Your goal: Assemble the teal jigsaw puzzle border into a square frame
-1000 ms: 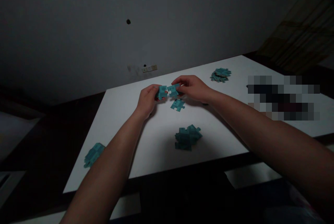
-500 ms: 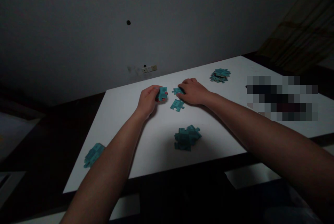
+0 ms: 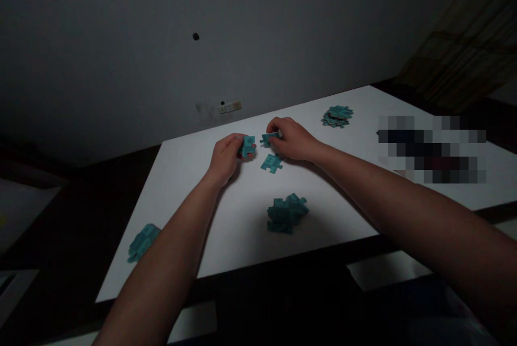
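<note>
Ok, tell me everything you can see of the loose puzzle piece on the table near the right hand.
The loose puzzle piece is teal with faint darker markings, thin, and looks like card. Knobs and notches break its outline. It lies flat on the white table, apart from the nearest pile, on the near side of the right hand; whether they touch is unclear.

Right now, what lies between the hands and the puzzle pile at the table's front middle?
The head view shows one loose teal puzzle piece there, on the white table.

We see a grey wall (image 3: 291, 34) with a dark spot (image 3: 196, 36) above a socket strip (image 3: 229, 107). Far right, we get a brownish curtain (image 3: 448, 39).
</note>
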{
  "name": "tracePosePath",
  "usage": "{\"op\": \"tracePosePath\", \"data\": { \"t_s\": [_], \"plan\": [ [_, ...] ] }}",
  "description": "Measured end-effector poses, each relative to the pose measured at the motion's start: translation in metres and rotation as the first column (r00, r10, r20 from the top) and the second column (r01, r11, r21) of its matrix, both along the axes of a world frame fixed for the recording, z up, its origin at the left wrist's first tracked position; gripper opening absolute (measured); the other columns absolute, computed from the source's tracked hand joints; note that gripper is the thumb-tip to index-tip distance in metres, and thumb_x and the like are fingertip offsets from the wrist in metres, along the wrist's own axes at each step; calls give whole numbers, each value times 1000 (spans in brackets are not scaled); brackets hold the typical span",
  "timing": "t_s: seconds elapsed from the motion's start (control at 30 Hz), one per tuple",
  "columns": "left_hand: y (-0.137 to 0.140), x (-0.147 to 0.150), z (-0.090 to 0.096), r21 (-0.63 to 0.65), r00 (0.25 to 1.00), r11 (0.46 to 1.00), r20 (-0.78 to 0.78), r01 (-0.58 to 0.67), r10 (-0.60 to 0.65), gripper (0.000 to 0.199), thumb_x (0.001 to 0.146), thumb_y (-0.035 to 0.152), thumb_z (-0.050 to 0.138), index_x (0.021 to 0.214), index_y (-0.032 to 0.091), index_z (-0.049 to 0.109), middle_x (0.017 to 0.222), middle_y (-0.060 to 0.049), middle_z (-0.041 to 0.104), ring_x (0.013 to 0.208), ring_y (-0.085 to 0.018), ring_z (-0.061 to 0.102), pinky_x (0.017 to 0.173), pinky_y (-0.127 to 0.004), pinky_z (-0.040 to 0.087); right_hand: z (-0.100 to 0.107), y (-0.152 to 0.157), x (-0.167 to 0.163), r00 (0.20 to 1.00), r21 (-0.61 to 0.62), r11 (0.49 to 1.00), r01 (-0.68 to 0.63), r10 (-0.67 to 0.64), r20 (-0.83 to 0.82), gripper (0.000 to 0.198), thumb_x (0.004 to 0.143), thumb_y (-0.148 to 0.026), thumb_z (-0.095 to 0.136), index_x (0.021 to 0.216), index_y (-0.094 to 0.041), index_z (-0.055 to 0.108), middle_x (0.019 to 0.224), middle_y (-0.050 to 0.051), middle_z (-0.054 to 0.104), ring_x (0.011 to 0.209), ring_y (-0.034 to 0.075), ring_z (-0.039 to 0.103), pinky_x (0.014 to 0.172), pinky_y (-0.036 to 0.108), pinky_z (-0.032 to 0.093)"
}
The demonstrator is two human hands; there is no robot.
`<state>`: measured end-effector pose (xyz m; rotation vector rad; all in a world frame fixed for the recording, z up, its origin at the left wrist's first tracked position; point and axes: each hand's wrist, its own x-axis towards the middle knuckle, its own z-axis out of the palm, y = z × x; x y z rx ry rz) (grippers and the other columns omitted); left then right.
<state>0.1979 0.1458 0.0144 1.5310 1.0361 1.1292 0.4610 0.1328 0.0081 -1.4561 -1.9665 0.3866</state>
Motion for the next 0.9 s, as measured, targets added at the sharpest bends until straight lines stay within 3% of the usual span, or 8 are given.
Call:
{"op": "tracePosePath", "data": {
  "t_s": [0.17,0.37,0.6,0.9],
  "plan": [
    [1,-1,0,9,1000,1000,18,9,-9,38,95,65,91,95,27,86,83,-7,83,78,-29,78,72,-41,64,5,-4,-5,956,45,992,-114,122,-268,29,97,-20,82,126,-27,84,131,9,90,123,35,81,111,45,65],
    [1,0,-2,33,1000,999,4,-6,6,39,93,67,88,94,28,86,83,-6,82,77,-28,76,70,-40,60,2,-4,-14,841,-64,984,-164,106,-530,56,83,-24,103,137,-28,87,107,2,85,98,27,80,88,36,65],
    [2,1,-3,38,1000,999,23,2,-3,34,94,60,85,95,26,87,84,-6,84,74,-26,74,69,-37,58,-3,-1,-12,816,-36,971,-235,176,-551,46,84,-22,100,129,-26,92,120,7,93,109,32,87,102,43,72],
    [1,-1,-3,37,1000,999,3,7,-7,32,103,56,83,97,25,88,84,-5,85,75,-26,75,70,-36,59,-4,0,-13,813,-58,960,-275,200,-546,48,83,-21,96,131,-26,95,130,9,97,108,33,88,95,42,71]
  ]
}}
